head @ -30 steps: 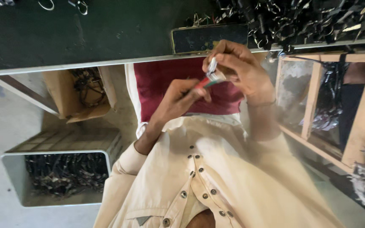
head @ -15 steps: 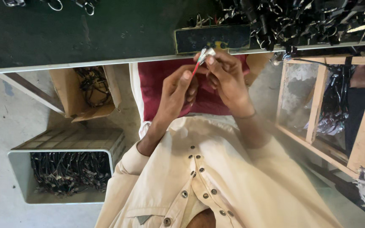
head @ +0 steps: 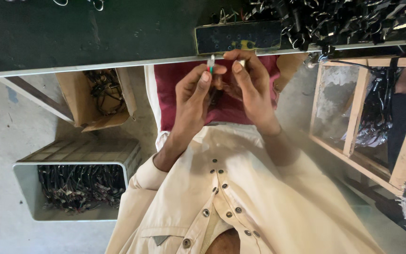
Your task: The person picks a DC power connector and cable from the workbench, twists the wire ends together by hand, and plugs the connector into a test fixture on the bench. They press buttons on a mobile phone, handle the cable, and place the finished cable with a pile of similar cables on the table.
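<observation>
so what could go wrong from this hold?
1. The small white and green part is pinched only at the fingertips of the left hand, above the lap, clear of the dark bench top; a slip would likely drop it to the floor.
2. The right hand crowds the same spot, so its fingers hide much of the part from view.
3. The tangled black wire pile lies close by and could snag.

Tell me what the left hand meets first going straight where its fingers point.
Likely the table edge, beside the dark block; the left hand, pinching a small wired piece, may sit lower, so depth is uncertain.
</observation>
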{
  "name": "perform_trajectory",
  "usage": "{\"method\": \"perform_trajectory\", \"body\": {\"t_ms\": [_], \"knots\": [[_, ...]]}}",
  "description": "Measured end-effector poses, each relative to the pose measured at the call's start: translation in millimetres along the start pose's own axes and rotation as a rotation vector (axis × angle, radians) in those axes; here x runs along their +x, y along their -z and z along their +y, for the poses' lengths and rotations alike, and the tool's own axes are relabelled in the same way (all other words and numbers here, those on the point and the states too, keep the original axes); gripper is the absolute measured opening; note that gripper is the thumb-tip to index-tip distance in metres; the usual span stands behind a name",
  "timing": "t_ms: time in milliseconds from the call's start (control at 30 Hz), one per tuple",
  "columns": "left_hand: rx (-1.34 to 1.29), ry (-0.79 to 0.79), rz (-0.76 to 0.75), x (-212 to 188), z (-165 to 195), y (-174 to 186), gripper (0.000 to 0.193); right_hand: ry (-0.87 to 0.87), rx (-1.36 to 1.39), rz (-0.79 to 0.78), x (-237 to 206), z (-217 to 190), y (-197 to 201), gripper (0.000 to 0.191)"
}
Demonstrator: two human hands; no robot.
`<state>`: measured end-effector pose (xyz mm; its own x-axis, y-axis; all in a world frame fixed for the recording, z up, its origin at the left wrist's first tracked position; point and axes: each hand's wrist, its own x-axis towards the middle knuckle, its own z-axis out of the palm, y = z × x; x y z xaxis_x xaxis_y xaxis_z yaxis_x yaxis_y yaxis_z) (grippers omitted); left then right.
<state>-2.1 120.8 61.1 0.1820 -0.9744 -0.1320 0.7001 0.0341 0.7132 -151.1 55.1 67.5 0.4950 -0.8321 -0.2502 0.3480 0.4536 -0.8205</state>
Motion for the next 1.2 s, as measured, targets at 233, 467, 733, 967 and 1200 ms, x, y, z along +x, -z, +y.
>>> {"method": "perform_trajectory", "body": {"t_ms": [233, 467, 733, 967, 1200], "knots": [[0.834, -0.319, 0.063, -5.8, 0.6, -8.5, 0.015, 0.28, -0.431, 0.148, -4.5, 8.6, -18.4, 0.023], [0.094, 0.183, 0.089, 3.2, -0.5, -3.4, 0.012, 0.215, -0.364, 0.053, -13.7, 7.7, -7.0, 0.024], [0.124, 0.181, 0.148, 3.9, -6.3, -3.9, 0.018, 0.14, -0.235, 0.097, -2.8, -0.8, -5.0, 0.019], [0.301, 0.024, 0.135, 3.5, -8.1, -9.3, 0.01, 0.194, -0.46, 0.191, -7.3, 1.4, -12.5, 0.023], [0.363, 0.025, 0.125, 1.3, -5.8, -11.4, 0.013, 0.172, -0.322, 0.115, -3.2, -4.3, -10.2, 0.024]]}}
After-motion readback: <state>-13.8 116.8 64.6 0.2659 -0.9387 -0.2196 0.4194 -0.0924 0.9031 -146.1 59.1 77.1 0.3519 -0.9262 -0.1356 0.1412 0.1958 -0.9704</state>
